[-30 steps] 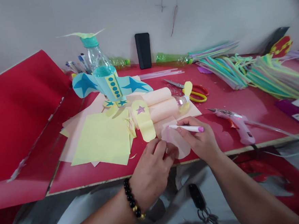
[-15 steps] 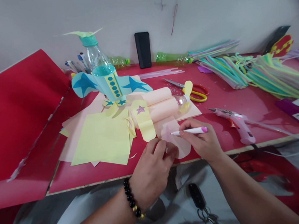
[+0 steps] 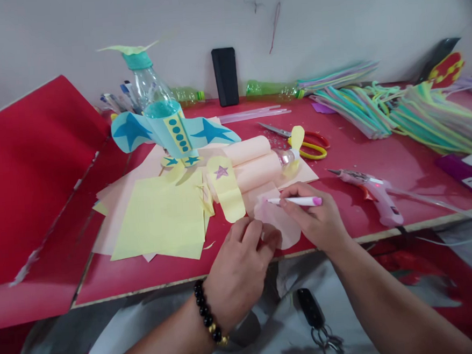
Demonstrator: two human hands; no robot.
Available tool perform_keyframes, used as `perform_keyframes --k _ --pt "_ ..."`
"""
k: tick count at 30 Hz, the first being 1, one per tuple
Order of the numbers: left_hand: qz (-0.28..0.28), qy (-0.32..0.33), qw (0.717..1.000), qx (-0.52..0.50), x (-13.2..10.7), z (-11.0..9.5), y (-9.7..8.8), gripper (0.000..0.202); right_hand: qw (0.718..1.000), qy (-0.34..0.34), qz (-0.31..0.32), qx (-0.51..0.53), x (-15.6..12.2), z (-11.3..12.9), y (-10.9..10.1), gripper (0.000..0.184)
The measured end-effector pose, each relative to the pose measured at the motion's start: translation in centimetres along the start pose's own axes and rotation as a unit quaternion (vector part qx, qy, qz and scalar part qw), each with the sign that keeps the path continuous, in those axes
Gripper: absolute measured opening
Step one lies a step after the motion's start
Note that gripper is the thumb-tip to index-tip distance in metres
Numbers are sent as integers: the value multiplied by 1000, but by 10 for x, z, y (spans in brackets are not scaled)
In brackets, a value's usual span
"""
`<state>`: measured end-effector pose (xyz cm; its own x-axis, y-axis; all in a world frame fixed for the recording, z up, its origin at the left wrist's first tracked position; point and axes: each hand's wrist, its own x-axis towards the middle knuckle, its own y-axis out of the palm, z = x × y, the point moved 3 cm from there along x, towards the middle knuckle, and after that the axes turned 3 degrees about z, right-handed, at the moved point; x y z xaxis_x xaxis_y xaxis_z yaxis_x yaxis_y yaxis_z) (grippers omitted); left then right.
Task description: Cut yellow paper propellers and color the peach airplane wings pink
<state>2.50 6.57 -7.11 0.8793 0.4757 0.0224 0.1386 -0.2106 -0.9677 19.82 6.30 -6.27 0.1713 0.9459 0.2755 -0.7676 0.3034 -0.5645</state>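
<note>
A thin pink paper shape lay near the front edge of the red tabletop, its upper part overlapping a peach paper sheet. The right hand gripped a white marker with a pink cap between thumb and fingers, with the tip at the upper part of the paper. The left hand was curled, its fingers holding the paper's left side against the table. A black bead bracelet circled the left wrist.

Just beyond the paper lay a yellow paper wing with a purple star, attached to a toy plane built from peach paper rolls and a clear plastic bottle. Yellow paper sheets lay to the left. Behind them stood a bottle plane with blue star wings.

Red-handled scissors lay farther back, and a pink glue gun lay to the right. Bundles of colored drinking straws filled the right end of the table. A black phone leaned against the wall beside a green bottle. A red board lay tilted on the left, and keys hung below the table edge.
</note>
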Motion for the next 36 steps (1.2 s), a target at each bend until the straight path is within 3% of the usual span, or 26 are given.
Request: perform_keyframes --k 5,10,15,20,25,30,36 --pt "5 -8 1000 3 0 0 1 29 999 3 -31 -9 -1 -1 -2 11" --pt "-6 -2 1000 8 0 0 -1 27 1000 -9 -8 -16 1 -1 -1 3" --pt "-6 3 1000 27 0 -1 -2 28 999 -1 -36 -9 1 0 -4 10" --pt "-3 7 999 34 0 -1 -3 29 1000 -13 -5 -27 2 1 -1 4" --pt "-1 5 999 38 0 -1 -3 29 999 -10 -31 -24 2 0 -2 8" --pt "-4 13 999 47 -1 -2 -2 28 999 -20 0 -26 3 1 0 3" --pt "-13 9 999 37 -1 -1 0 27 1000 -10 -18 -17 2 1 -2 5"
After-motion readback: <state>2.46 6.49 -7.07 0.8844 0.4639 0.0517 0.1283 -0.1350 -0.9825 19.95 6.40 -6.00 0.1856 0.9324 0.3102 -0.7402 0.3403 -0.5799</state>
